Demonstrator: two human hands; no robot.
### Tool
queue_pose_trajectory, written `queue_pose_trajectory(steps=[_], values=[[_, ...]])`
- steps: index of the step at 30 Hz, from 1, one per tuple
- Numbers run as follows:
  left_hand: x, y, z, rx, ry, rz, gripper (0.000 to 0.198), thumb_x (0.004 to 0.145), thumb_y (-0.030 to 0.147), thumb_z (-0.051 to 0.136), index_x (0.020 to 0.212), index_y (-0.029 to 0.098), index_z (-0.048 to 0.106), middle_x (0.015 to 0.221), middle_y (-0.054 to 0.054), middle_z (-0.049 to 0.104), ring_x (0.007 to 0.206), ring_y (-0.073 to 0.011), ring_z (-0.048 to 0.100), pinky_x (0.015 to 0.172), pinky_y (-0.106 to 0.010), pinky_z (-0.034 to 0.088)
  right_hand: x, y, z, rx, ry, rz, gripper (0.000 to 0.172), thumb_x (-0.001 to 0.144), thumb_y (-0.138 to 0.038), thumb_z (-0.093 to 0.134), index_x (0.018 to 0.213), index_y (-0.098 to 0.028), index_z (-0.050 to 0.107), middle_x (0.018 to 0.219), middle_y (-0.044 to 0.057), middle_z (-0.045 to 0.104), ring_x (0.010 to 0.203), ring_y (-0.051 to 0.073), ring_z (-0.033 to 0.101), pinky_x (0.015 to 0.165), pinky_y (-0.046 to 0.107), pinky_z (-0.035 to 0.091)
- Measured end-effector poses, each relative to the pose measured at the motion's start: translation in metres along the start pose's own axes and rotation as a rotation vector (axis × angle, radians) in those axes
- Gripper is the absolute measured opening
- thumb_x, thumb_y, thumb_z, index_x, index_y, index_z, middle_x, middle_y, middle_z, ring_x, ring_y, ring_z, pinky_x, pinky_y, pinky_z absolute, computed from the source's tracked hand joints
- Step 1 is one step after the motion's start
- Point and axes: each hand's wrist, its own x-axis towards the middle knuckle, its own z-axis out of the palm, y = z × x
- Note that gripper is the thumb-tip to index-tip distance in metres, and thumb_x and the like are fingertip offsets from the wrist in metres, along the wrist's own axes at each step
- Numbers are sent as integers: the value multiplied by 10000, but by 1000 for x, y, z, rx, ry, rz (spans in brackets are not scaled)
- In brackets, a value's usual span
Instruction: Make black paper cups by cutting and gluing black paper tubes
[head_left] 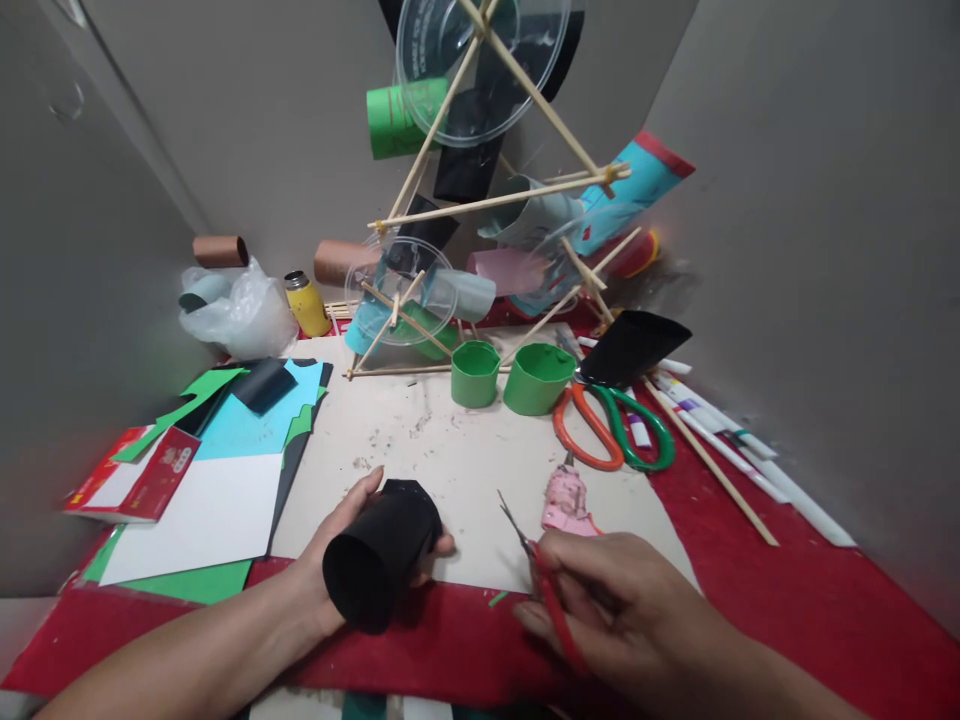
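A black paper tube [379, 560] rests in my left hand [326, 565], whose fingers curl around its far side. One open end of the tube faces me. In my right hand [611, 600] is a small pair of scissors [551, 595] with red handles, its narrow blades pointing up and left, apart from the tube. Just behind my right hand, a pink-wrapped tool [566, 502] with a dark tip lies on the pale board [420, 440]. Two short green paper tubes [474, 385] stand upright further back on the board.
A wooden-stick frame [491, 205] with clear lids and paper tubes rises at the back. Large scissors [589, 440] with orange and green handles lie right of centre. Coloured paper sheets [210, 500] and a red box [142, 485] are at left; rolled white sticks [750, 475] lie at right.
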Motion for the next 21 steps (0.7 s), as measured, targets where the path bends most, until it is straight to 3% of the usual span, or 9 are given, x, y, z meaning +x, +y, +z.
queue_pose_trajectory(steps=[4,11,16,19,21], values=[[-9,-2,2,-36,27,-18,571,921,595,493,988,42,620,944,-231,704,599,-174,666,533,-244,530,-1,7,4,-32,-68,48,453,869,-417,626,598,-213,326,502,-75,356,472,90,298,451,218,215],[-19,-9,11,-50,92,2,411,878,427,618,1008,37,631,934,-231,714,780,-216,706,650,-236,560,-3,11,3,-84,-123,-18,349,829,-305,630,626,-207,364,535,-76,369,509,93,308,487,223,234],[-17,-10,3,-50,-68,-31,417,880,456,625,1008,61,658,945,-194,723,795,-225,719,633,-249,571,2,10,5,124,-177,139,474,879,-456,598,586,-210,318,535,-73,279,513,98,236,464,246,180],[-20,-10,5,-15,-205,50,345,876,406,646,1080,130,677,1071,-142,720,914,-282,729,619,-287,586,4,6,3,391,-208,220,573,845,-532,658,561,-211,279,537,-79,209,523,94,180,464,251,155],[-22,-11,11,52,-278,104,347,878,372,648,1138,145,683,1177,-132,701,931,-302,735,648,-310,587,5,4,2,561,-258,267,600,798,-545,735,557,-200,308,539,-79,241,534,86,196,476,243,159]])
